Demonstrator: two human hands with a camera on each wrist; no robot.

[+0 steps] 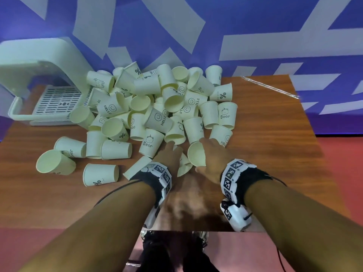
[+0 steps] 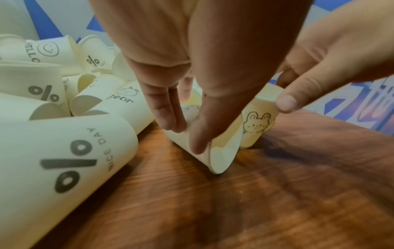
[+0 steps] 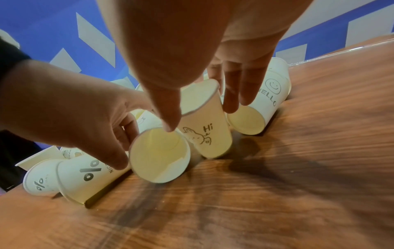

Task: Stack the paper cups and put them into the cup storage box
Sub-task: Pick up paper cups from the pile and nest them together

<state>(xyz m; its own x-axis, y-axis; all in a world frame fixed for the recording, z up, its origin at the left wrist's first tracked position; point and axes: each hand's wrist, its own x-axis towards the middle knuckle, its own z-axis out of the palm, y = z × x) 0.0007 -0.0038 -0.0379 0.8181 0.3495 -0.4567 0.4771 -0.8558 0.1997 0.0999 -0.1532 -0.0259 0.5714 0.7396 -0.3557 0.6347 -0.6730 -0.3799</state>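
Several white paper cups (image 1: 157, 107) lie in a heap on the wooden table (image 1: 275, 154). The pale cup storage box (image 1: 39, 75) stands at the far left. At the heap's near edge my left hand (image 2: 185, 134) pinches a cup lying on its side (image 2: 219, 156), mouth towards me, fingers on one side and thumb on the other. Right beside it my right hand (image 3: 200, 116) grips a rabbit-print cup (image 3: 209, 134) between thumb and fingers; its mouth tilts up and back. The two cups nearly touch.
Loose cups lie scattered to the left of my hands, one marked with a percent sign (image 1: 100, 174). A wrapped straw (image 1: 271, 88) lies at the table's back right. Bare wood shows at the right and in front of my hands.
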